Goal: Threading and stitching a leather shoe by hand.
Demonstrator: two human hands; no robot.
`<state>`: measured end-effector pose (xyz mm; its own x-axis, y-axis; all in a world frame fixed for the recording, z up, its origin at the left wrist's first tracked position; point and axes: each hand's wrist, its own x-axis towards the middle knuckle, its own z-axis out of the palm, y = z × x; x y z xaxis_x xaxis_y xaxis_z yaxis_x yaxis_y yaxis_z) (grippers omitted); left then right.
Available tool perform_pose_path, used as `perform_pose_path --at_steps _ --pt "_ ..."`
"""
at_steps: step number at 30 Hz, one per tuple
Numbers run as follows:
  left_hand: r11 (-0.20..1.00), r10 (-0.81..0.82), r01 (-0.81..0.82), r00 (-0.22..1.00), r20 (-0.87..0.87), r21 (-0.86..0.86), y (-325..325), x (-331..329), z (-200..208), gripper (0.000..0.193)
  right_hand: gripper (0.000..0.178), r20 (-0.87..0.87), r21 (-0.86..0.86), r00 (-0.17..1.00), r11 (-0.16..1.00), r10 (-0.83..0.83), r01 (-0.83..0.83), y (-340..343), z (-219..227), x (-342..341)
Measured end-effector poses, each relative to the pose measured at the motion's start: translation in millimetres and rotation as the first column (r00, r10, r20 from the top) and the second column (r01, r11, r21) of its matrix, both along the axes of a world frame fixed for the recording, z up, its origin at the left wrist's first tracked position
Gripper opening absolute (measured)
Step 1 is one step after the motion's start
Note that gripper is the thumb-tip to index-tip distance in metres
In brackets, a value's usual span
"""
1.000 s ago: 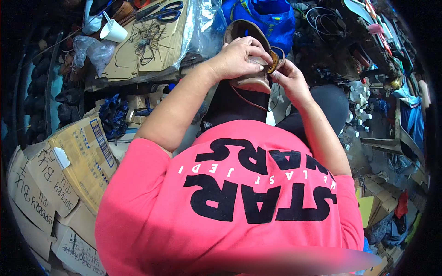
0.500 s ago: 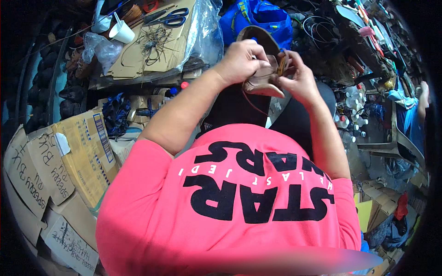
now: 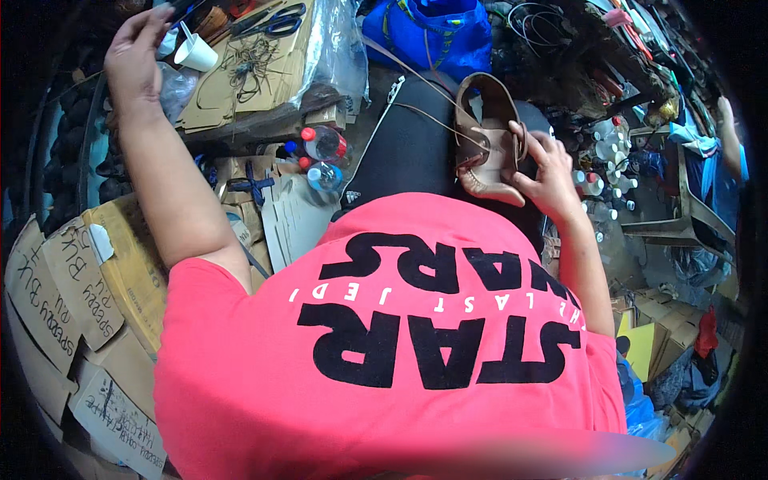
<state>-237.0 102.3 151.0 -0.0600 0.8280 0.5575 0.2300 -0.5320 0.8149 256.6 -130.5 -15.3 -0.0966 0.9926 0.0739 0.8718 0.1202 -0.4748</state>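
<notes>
A brown leather shoe (image 3: 500, 152), with no sole that I can make out, rests over my dark trouser legs, its opening toward me. My right hand (image 3: 552, 172) grips its right edge, thumb at the near end and fingers along the side. A thin brown lace (image 3: 428, 114) trails from the shoe up and left toward the blue bag. My left hand (image 3: 138, 60) is stretched far to the left, beside the white cup (image 3: 196, 54). Its fingers are drawn together near the top edge; what they hold, if anything, I cannot make out.
Blue-handled scissors (image 3: 284, 22) and a tangle of thin cords (image 3: 244, 68) lie on stacked cardboard (image 3: 212, 112). A blue bag (image 3: 436, 36) stands ahead. Plastic bottles (image 3: 324, 144) sit left of my legs, several more to the right. Cardboard boxes (image 3: 120, 248) fill the left.
My left hand has left the shoe and swung far out to the left. The shoe has come down and nearer, still in my right hand. The lace now stretches up and left.
</notes>
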Motion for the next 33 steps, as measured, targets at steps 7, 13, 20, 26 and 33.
perform_pose_path --at_steps 7,13,20,26,33 --pt "0.715 -0.631 0.672 0.503 -0.591 -0.192 -113 221 -25 0.008 0.024 -0.249 0.117 0.967 0.993 0.06 -0.031 6 98 -8" --pt "0.632 -0.706 0.765 0.634 -0.317 0.124 -118 277 -54 0.011 0.015 -0.678 0.139 0.731 0.99 0.072 0.032 1 94 -28" --pt "0.839 -0.376 0.523 0.362 -0.853 -0.149 -111 226 -178 0.027 0.036 -0.955 0.267 0.231 0.884 0.188 0.383 -63 115 178" --pt "0.335 -0.941 0.605 0.248 -0.228 -0.723 -132 225 -53 0.022 0.02 -0.6 -0.042 0.762 0.961 -0.244 0.274 -5 109 33" --pt "0.274 -0.956 0.73 0.134 -0.262 -0.626 -120 247 42 0.014 0.014 -0.361 -0.152 0.765 0.775 0.534 -0.613 12 151 -20"
